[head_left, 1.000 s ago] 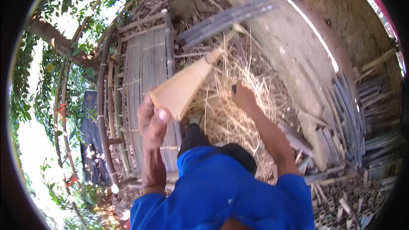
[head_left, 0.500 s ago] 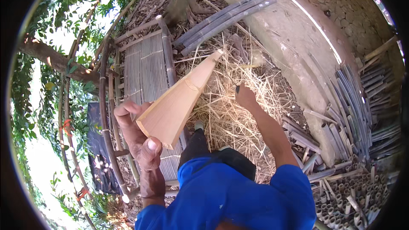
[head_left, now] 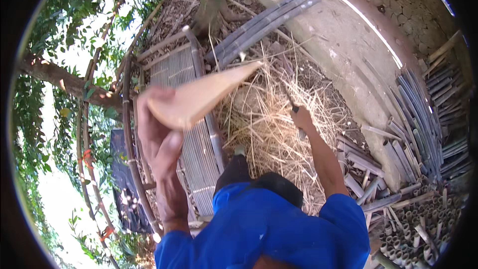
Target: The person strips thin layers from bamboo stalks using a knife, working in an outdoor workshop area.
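Observation:
My left hand (head_left: pixel 158 124) grips the wide near end of a pale split bamboo piece (head_left: pixel 199 97), held up over the slatted bench. It looks narrow toward its far end and is smeared by motion. My right hand (head_left: pixel 302 118) is closed round the handle of a knife (head_left: pixel 291 99), above a heap of straw-coloured shavings (head_left: pixel 264 134). The knife's dark, thin blade points away from me, and its handle end shows below the fist. Blade and bamboo piece are apart.
A slatted bamboo bench (head_left: pixel 172 77) stands at my left. Dark bamboo poles (head_left: pixel 269 25) lie ahead, by a tree trunk (head_left: pixel 211 0). A concrete ledge (head_left: pixel 343 65) runs along the right. Cut bamboo tubes (head_left: pixel 413 224) and stacked poles (head_left: pixel 418 119) are at far right.
My left hand has lifted the near end of the bamboo piece, flattening its tilt. My right hand has shifted slightly right and nearer, and the knife blade now shows.

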The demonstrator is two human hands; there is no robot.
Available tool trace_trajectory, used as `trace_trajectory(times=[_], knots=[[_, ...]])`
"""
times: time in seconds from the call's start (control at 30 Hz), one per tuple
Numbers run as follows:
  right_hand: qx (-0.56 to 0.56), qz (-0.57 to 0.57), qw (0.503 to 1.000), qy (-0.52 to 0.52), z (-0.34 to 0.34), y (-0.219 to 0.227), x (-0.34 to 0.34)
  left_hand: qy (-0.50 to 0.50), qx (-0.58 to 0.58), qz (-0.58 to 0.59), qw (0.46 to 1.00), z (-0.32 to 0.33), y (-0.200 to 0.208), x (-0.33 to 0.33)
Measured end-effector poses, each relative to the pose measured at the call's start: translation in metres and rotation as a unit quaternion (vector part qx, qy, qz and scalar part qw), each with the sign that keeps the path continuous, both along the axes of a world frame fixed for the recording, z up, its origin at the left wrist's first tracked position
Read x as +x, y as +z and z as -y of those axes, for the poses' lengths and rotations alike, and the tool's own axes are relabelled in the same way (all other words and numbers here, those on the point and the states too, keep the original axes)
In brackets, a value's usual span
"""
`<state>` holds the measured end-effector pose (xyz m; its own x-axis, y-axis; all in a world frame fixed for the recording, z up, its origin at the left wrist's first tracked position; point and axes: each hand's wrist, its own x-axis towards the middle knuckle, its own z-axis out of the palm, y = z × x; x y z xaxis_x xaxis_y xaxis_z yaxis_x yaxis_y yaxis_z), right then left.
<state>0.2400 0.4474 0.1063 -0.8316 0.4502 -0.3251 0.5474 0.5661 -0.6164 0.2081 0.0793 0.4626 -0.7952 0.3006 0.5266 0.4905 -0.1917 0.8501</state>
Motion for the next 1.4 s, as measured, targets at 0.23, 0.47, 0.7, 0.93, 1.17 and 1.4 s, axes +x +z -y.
trace_trajectory(times=[0.23, 0.47, 0.7, 0.93, 1.17, 1.4], knots=[[-0.202, -0.256, 0.93, -0.17, -0.003, 0.172, 0.066, -0.047, -0.004, -0.307, 0.95, -0.112, 0.043, -0.038], [-0.068, -0.453, 0.879, -0.134, 0.053, 0.325, 0.149, -0.167, 0.069, -0.211, 0.961, -0.198, 0.05, -0.01], [0.025, -0.496, 0.862, -0.107, 0.076, 0.365, 0.189, -0.214, 0.019, -0.233, 0.949, -0.225, 0.056, 0.01], [0.023, -0.523, 0.848, -0.085, 0.09, 0.36, 0.188, -0.214, -0.016, -0.238, 0.947, -0.228, 0.058, 0.022], [0.011, -0.522, 0.85, -0.071, 0.092, 0.355, 0.194, -0.24, -0.04, -0.228, 0.943, -0.23, 0.054, 0.02], [0.025, -0.531, 0.845, -0.064, 0.093, 0.356, 0.198, -0.235, -0.057, -0.243, 0.939, -0.231, 0.054, 0.021]])
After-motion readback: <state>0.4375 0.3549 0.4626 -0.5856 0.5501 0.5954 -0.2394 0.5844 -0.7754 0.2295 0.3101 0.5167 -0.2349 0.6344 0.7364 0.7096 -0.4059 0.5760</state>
